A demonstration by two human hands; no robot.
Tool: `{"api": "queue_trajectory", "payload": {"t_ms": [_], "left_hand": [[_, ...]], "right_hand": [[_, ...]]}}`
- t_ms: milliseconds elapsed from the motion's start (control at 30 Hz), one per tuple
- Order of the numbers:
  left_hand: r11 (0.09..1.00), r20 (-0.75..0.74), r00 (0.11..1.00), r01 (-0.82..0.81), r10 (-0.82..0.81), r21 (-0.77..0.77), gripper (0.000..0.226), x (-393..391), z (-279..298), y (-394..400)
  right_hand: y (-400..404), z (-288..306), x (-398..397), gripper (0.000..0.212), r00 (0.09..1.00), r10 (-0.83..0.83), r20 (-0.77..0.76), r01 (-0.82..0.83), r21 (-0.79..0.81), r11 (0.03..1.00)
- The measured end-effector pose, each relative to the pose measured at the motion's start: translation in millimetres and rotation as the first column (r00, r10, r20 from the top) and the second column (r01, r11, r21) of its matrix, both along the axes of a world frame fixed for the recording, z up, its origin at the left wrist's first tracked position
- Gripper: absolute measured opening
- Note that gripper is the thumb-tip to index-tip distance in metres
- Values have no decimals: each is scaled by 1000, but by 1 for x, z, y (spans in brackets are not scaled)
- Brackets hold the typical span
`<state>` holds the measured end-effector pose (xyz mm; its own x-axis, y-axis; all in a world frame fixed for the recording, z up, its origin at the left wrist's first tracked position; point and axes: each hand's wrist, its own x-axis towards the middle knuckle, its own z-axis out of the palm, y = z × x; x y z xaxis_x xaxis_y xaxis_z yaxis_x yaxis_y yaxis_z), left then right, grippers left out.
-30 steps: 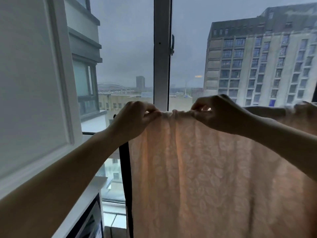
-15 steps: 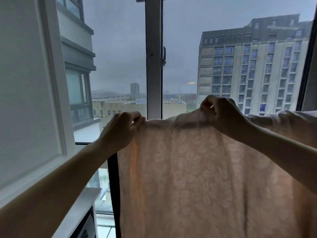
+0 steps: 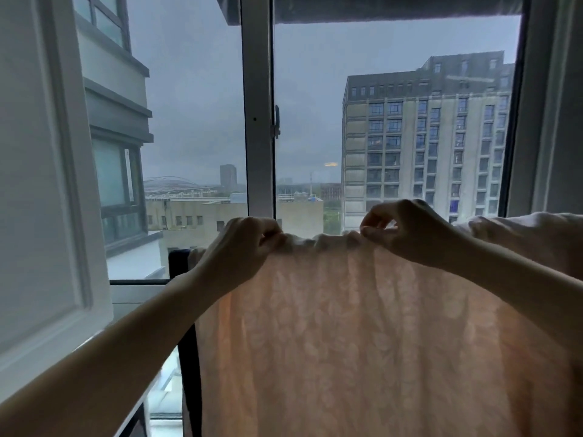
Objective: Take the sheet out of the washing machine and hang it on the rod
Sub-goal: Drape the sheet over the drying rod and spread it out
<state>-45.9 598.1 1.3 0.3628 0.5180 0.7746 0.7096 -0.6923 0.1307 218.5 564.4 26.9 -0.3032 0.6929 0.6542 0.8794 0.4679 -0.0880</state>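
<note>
Beyond the tall window, with its white metal centre post, a grey overcast sky hangs over a many-storeyed grey-beige building on the right and lower rooftops in the middle distance. At the left edge stands a white panelled door or wall, angled toward the glass.

Filling the lower right of the view is the pale peach sheet with a faint leaf pattern. It hangs down in soft vertical folds, lit from behind by the daylight, and its top edge is bunched into small gathers between the two hands. More of the same cloth lies piled over the top line at the far right. Whatever bar carries it is covered by the fabric, so the rod itself cannot be made out; only a dark upright frame piece shows along the sheet's left side.

Both bare forearms reach in from the lower corners. The left hand is clenched round the gathered top edge, fingers curled over the cloth. The right hand pinches that same edge between thumb and fingertips, knuckles raised.
</note>
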Motion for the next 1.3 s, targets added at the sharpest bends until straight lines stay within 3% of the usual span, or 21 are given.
{"api": "queue_trajectory", "payload": {"t_ms": [200,333,467,667,800,933,1067,1133,1300], "left_hand": [[996,81,994,73,-76,45,10,35,3,4],[990,58,990,133,-130,-55,16,62,4,2],[986,-7,992,121,-122,-118,23,89,1,-3],[982,176,981,107,-79,-159,9,106,11,-1],[996,322,946,-13,41,-88,9,106,17,8],[964,163,975,-108,151,-244,27,110,10,12],[936,70,973,-191,221,-297,46,111,12,6],[931,30,977,-193,212,-311,47,109,13,5],[964,67,998,-2,20,-265,23,111,13,3]], "right_hand": [[-10,3,30,10,998,-51,-39,52,28,998],[-11,3,61,13,997,-77,15,76,5,997],[-2,-1,80,6,999,-38,-27,39,47,998],[11,-5,87,5,998,39,-56,-30,156,987],[24,18,91,15,973,22,-231,17,163,986],[40,11,98,15,998,-5,-61,7,31,999],[34,3,107,16,998,28,-50,-24,64,998],[29,3,113,18,999,31,-37,-28,64,998],[15,4,126,15,998,50,34,-51,38,998]]}}
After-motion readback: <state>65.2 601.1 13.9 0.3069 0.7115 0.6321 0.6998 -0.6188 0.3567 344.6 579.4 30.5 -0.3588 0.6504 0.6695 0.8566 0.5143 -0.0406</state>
